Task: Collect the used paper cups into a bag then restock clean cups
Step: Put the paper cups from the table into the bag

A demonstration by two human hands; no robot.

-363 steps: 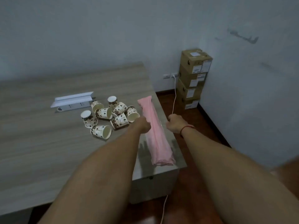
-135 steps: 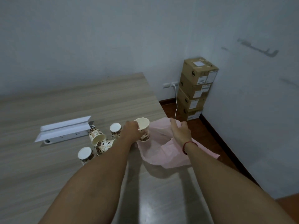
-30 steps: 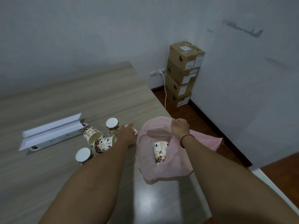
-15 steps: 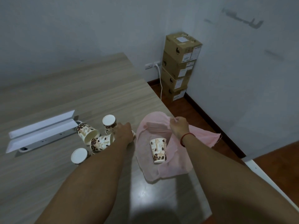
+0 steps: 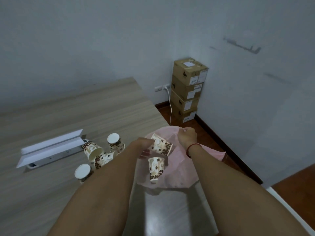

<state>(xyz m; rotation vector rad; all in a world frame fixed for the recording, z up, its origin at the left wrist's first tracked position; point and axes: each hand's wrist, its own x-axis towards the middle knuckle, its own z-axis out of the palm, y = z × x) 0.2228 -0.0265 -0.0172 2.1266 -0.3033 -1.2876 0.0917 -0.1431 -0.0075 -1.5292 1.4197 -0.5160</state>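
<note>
The table point(image 5: 85, 116) filled the left half of the view. Its far edge met the wall, and its right edge ran from the far corner at 12 o'clock down toward 5 o'clock, passing under the pink bag point(image 5: 179, 178). Bare tabletop lay open from 9 to 11 o'clock beyond the power strip point(image 5: 51, 149), and a glossy bare stretch lay at 6 o'clock between the forearms. Right of that edge, a strip of dark floor point(image 5: 207, 136) ran toward 1 o'clock, where stacked cardboard boxes point(image 5: 187, 89) stood in the corner with a white cable point(image 5: 170, 106) hanging just beside them. The bag rested at the table's right edge, mouth open upward. The right hand point(image 5: 187, 135), a red band point(image 5: 192, 149) on its wrist, was closed in a fist that pinched the bag's far rim and held it raised. The left hand point(image 5: 143, 147) reached in from 7 o'clock, fingers curled on the closed end of the held cup point(image 5: 162, 146), which was tilted over the bag's mouth. A second cup point(image 5: 156, 167) lay inside the bag at 6 o'clock of it. Four loose cups point(image 5: 104, 159) sat close together on the table at 9 o'clock of the left hand, two upside down and two on their sides.
</note>
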